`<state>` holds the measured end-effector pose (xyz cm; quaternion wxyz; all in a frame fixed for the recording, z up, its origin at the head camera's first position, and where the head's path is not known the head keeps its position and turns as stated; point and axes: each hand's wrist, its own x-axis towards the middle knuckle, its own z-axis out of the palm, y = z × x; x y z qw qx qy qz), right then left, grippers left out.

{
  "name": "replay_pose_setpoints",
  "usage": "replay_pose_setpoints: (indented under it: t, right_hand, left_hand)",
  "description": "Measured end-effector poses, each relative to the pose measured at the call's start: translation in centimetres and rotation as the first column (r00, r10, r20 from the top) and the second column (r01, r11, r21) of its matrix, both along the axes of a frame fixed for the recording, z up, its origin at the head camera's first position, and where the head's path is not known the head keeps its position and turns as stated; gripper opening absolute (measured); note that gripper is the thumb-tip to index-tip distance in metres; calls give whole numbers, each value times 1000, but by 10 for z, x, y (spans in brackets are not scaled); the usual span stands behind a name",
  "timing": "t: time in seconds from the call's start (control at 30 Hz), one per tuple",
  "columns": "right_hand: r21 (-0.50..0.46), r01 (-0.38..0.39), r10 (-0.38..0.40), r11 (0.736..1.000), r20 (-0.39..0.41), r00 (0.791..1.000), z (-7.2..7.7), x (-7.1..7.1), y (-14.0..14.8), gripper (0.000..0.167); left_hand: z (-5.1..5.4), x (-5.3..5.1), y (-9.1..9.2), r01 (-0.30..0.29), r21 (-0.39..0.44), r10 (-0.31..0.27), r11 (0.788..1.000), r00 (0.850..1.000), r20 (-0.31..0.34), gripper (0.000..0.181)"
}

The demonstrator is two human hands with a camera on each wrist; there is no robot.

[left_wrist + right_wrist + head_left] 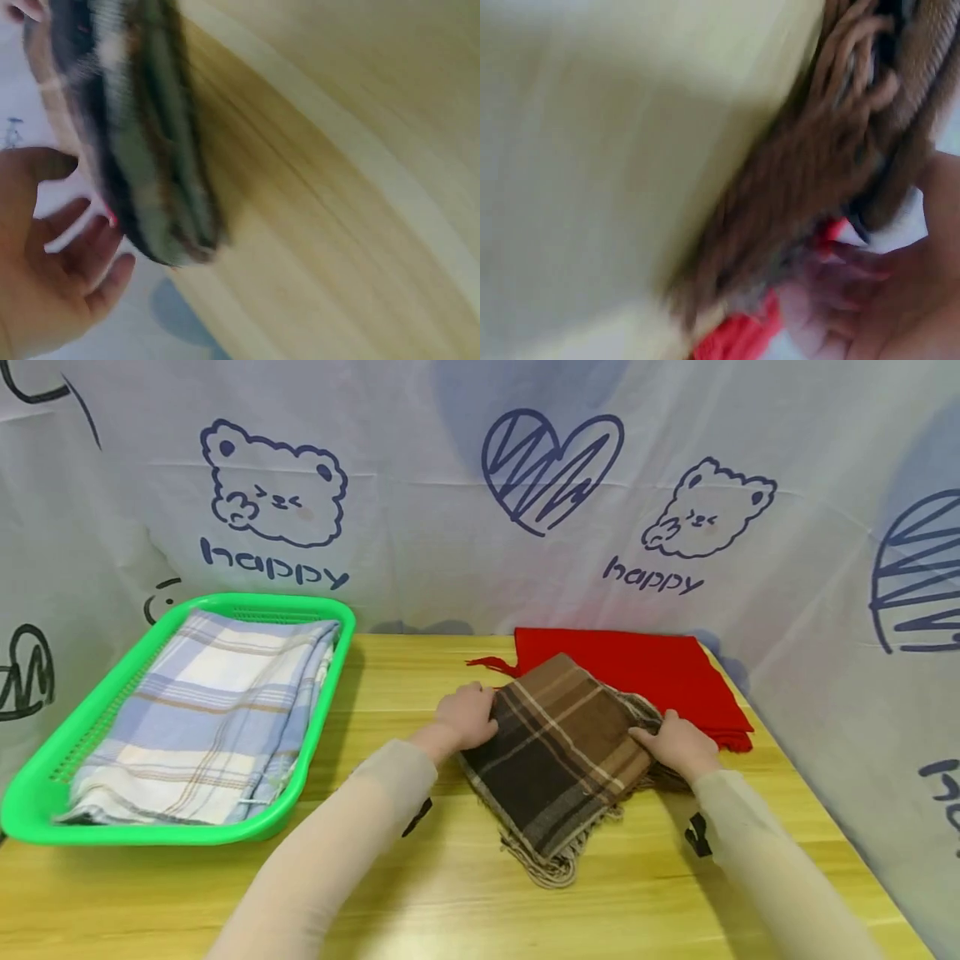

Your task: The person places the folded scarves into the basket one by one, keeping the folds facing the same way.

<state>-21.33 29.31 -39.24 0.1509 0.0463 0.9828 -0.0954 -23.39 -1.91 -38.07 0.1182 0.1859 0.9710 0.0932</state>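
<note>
On our bench (465, 906), the basket (150, 835) stands left with a cloth (217, 718) inside. Right of it, the near scarf (562, 752) is between our left hand (465, 717) and right hand (682, 745), the far scarf (645, 664) behind, the curtain (420, 527) rearmost.

Hands (465, 717) (678, 745), two; sleeves (330, 835) (765, 860), two; cloths (562, 727) (652, 668) (210, 693), three; basket (150, 835), one; table (450, 893), one; drawings seen whole: bears (273, 485) (708, 510), two; heart (553, 468), one

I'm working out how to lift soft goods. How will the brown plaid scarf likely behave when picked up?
The brown plaid scarf will likely be floppy and sag where unsupported, since it is folded cloth. Its stacked layers, visible in the left wrist view, could slip apart. The loose fringe will probably dangle.
</note>
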Motion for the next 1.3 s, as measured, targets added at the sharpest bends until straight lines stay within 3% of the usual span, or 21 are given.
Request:
replay_pose_setpoints:
  t: [0.1,0.2,0.27,0.4,0.47,0.5,0.53,0.6,0.7,0.77,0.83,0.87,0.9,0.93,1.07,1.1,1.13,1.17,1.2,1.23,1.3]
  right_hand:
    - [-59,12,-4,998,133,991,3,10,10,99]
    - [-284,53,11,957,218,976,2,19,11,92]
    - [-475,128,-11,870,242,970,-1,22,7,86]
    - [-743,209,-69,636,215,974,-8,20,-12,71]
    - [-796,207,-122,570,167,978,-7,17,-20,61]
    - [-800,187,-140,570,130,982,-5,16,-23,59]
    - [-795,166,-161,584,87,983,-1,15,-27,56]
    - [-770,110,-174,629,-1,985,8,13,-33,51]
    - [-719,3,-128,695,-119,985,21,7,-44,48]
    - [-690,-66,-82,720,-180,980,25,-1,-51,48]
    - [-649,-98,-49,755,-205,978,24,-8,-54,52]
    - [-621,-98,-35,778,-198,980,23,-11,-54,55]
    - [-587,-89,-24,804,-182,983,21,-14,-53,59]
    - [-553,-78,-16,829,-163,987,18,-16,-51,63]
    - [-452,14,-36,892,-41,998,12,-11,-39,75]
    - [-441,36,-50,897,-20,999,11,-8,-36,77]
    - [-444,57,-62,894,2,998,9,-4,-34,79]
    - [-455,78,-72,887,30,997,8,0,-34,81]
    - [-472,95,-74,876,63,995,7,4,-34,83]
    - [-502,111,-70,858,99,993,6,8,-35,83]
    - [-593,147,-50,792,177,983,3,15,-40,84]
  left_hand:
    - [-5,-4,-7,-99,27,98,995,995,31,42]
    - [-11,-7,-11,-131,69,123,989,986,114,41]
    - [-12,-10,-11,-129,109,113,986,983,144,36]
    - [-7,-14,-14,-101,159,72,982,982,175,19]
    - [-2,-15,-17,-69,182,27,981,975,221,8]
    - [1,-14,-19,-56,196,3,979,965,262,6]
    - [4,-14,-21,-49,214,-22,976,948,318,7]
    - [9,-13,-27,-51,225,-58,973,891,451,7]
    - [15,-9,-35,-64,157,-53,985,764,643,19]
    - [17,-6,-39,-41,70,-23,997,682,731,26]
    - [18,-3,-40,-12,-19,22,1000,623,782,31]
    - [18,-2,-39,-14,-50,48,999,607,793,34]
    - [19,-1,-39,-26,-66,68,997,609,790,37]
    - [19,-1,-39,-40,-75,83,996,640,764,39]
    - [14,-5,-40,-194,34,149,980,842,518,37]
    - [13,-6,-41,-220,78,162,972,876,454,37]
    - [11,-7,-41,-237,113,173,965,897,407,36]
    - [9,-7,-42,-260,154,179,953,896,405,34]
    - [7,-7,-42,-274,183,172,944,883,436,32]
    - [6,-6,-42,-282,200,156,938,861,484,32]
    - [4,-6,-40,-283,209,109,936,798,592,41]
